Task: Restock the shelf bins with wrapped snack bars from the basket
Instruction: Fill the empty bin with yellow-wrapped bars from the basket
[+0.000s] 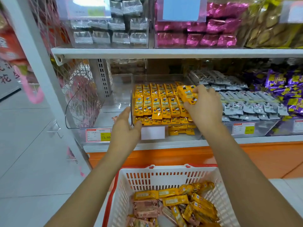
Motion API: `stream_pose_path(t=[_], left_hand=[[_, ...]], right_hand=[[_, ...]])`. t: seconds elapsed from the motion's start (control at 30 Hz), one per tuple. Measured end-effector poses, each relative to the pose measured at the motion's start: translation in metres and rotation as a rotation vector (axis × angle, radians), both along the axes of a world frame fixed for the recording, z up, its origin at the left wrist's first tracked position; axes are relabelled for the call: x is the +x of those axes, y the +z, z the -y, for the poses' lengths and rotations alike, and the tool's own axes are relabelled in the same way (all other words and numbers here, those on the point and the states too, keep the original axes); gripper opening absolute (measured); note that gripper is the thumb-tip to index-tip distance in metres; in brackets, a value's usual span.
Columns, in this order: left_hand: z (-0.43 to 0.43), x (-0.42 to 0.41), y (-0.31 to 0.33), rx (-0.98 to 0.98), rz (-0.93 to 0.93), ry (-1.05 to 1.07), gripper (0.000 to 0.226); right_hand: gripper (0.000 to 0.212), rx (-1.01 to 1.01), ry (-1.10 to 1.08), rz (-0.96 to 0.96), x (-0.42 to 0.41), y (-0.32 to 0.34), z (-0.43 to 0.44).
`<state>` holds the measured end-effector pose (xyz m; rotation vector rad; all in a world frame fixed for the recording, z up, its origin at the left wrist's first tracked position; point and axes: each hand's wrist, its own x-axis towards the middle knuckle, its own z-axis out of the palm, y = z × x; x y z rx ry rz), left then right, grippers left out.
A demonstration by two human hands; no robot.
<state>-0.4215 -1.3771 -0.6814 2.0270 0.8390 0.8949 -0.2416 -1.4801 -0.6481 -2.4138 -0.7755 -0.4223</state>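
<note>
basket (pixel 164 179) below; your right hand (pixel 205 107) clutches yellow bars (pixel 186 94) over the clear bin (pixel 164 78), left hand (pixel 124 126) gripping its corner.

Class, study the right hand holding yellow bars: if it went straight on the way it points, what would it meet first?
Probably the rows of yellow wrapped snack bars packed in the clear plastic bin; the right hand seems just above them, depth unclear.
</note>
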Motion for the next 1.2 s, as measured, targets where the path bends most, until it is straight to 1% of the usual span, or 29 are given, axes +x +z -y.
stream_pose_path(t=[0.07, 0.13, 0.23, 0.27, 0.33, 0.43, 0.5, 0.57, 0.63, 0.7, 0.73, 0.77, 0.83, 0.97, 1.03, 1.13, 1.2], left_hand=[[-0.005, 0.004, -0.004, -0.018, -0.046, -0.014, 0.041], [-0.011, 0.006, -0.008, 0.0, -0.069, -0.048, 0.04], [-0.019, 0.008, -0.009, 0.003, -0.083, -0.069, 0.041], [-0.02, 0.008, -0.009, -0.002, -0.088, -0.074, 0.041], [-0.022, 0.008, -0.011, -0.015, -0.078, -0.085, 0.039], [-0.025, 0.008, -0.014, 0.001, -0.067, -0.099, 0.038], [-0.026, 0.008, -0.015, 0.002, -0.057, -0.109, 0.04], [-0.028, 0.007, -0.015, 0.002, -0.039, -0.126, 0.042], [-0.03, 0.006, -0.017, 0.022, -0.02, -0.135, 0.04], [-0.031, 0.006, -0.018, 0.026, -0.007, -0.136, 0.04], [-0.032, 0.006, -0.019, 0.023, -0.001, -0.132, 0.04], [-0.032, 0.006, -0.019, 0.021, 0.008, -0.129, 0.04], [-0.033, 0.006, -0.02, 0.027, 0.025, -0.128, 0.042], [-0.038, 0.007, -0.022, 0.039, 0.05, -0.128, 0.044], [-0.039, 0.007, -0.023, 0.039, 0.053, -0.121, 0.044], [-0.041, 0.007, -0.024, 0.052, 0.069, -0.124, 0.043], [-0.041, 0.005, -0.024, 0.057, 0.068, -0.149, 0.044]], right_hand=[[0.049, -0.137, -0.036, 0.004, 0.009, 0.002, -0.015], [0.047, -0.225, -0.055, 0.003, 0.015, -0.001, -0.026], [0.038, -0.208, -0.078, -0.045, 0.02, -0.01, -0.038], [0.039, -0.192, -0.079, -0.095, 0.021, -0.011, -0.04], [0.042, -0.136, -0.072, -0.263, 0.025, -0.01, -0.041], [0.028, -0.014, -0.066, -0.533, 0.036, 0.003, -0.041], [0.024, 0.004, -0.073, -0.613, 0.042, 0.013, -0.039], [0.026, -0.013, -0.052, -0.595, 0.047, 0.019, -0.039], [0.03, -0.01, -0.01, -0.505, 0.051, 0.02, -0.042], [0.044, 0.043, 0.006, -0.46, 0.049, 0.023, -0.052], [0.048, 0.023, 0.024, -0.449, 0.048, 0.025, -0.059], [0.048, -0.008, 0.048, -0.445, 0.044, 0.026, -0.069], [0.04, -0.064, 0.084, -0.47, 0.038, 0.029, -0.091], [0.031, -0.06, 0.118, -0.469, 0.028, 0.023, -0.142], [0.035, -0.091, 0.141, -0.463, 0.022, 0.02, -0.163], [0.048, -0.097, 0.242, -0.5, 0.012, 0.015, -0.186], [0.047, -0.068, 0.293, -0.485, 0.007, 0.011, -0.192]])
